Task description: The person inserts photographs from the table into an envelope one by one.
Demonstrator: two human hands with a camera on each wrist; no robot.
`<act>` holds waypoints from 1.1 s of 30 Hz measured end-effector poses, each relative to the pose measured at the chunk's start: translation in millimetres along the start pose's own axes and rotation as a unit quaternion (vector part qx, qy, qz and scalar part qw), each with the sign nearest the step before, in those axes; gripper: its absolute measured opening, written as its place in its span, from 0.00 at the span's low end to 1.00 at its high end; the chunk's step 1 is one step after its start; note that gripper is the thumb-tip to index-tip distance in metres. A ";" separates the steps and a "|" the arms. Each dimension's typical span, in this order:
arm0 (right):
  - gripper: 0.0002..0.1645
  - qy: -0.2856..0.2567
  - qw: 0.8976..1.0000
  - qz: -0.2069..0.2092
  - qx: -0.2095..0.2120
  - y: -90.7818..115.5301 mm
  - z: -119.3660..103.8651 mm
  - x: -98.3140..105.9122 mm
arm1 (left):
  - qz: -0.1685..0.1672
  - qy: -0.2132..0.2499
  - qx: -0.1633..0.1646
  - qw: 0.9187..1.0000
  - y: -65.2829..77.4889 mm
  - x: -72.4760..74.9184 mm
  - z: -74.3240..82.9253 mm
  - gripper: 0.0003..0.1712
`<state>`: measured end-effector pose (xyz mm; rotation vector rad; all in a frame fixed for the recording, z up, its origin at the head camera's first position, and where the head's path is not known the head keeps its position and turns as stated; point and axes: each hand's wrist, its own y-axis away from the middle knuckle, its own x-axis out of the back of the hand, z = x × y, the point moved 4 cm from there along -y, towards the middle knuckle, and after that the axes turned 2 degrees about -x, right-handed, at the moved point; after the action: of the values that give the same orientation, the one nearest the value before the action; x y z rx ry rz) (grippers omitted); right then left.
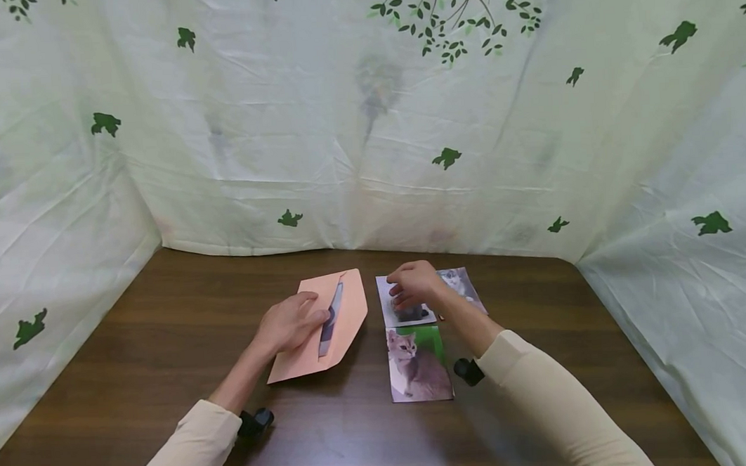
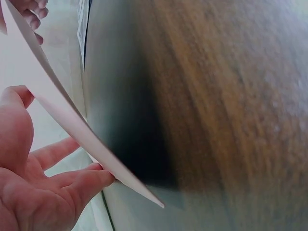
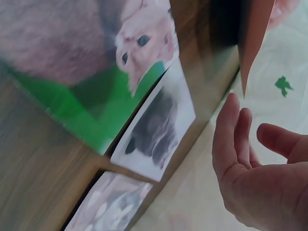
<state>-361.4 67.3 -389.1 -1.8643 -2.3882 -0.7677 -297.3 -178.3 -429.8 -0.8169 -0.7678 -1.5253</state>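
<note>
My left hand (image 1: 292, 322) grips a peach-coloured envelope (image 1: 294, 362) and holds it tilted above the table. A picture (image 1: 331, 319) shows in the envelope's opening. In the left wrist view the envelope (image 2: 72, 113) appears nearly edge-on, with the fingers against its near side. My right hand (image 1: 416, 285) hovers over the pictures, fingers loosely bent and nothing between them. Beneath it is a picture of a dark grey cat (image 1: 409, 315), partly hidden by the hand. Nearer to me lies a picture of a kitten on green (image 1: 418, 364). A third picture (image 1: 467, 288) is partly behind the right wrist.
The pictures lie close together on a dark brown wooden table (image 1: 132, 344). A pale cloth curtain (image 1: 342, 122) with green leaf and bird prints surrounds the table's back and sides. Small black cameras (image 1: 255, 422) are worn on the wrists.
</note>
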 end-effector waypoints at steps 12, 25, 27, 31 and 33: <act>0.24 0.015 1.000 0.015 0.004 3.4 13.6 44.8 | -0.005 0.000 0.001 1.000 -1.1 -0.9 -0.2 0.34; 0.28 0.013 0.999 0.041 -0.010 5.0 32.8 88.8 | -0.006 0.006 0.006 1.000 0.1 -0.7 -0.8 0.34; 0.28 0.009 0.999 0.042 -0.014 5.7 37.2 93.8 | -0.006 0.004 0.006 1.000 0.1 -0.7 -0.9 0.34; 0.28 0.003 0.999 0.045 -0.021 9.1 44.5 102.6 | -0.006 0.003 0.005 1.000 -0.4 -1.2 -0.7 0.34; 0.28 0.003 0.999 0.043 -0.021 11.5 47.0 107.1 | -0.006 0.003 0.004 1.000 -0.8 -1.5 -0.6 0.35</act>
<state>-368.5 184.5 -393.5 -1.9631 -2.2873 -0.8202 -298.1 -177.9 -431.4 -0.8025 -0.7747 -1.5336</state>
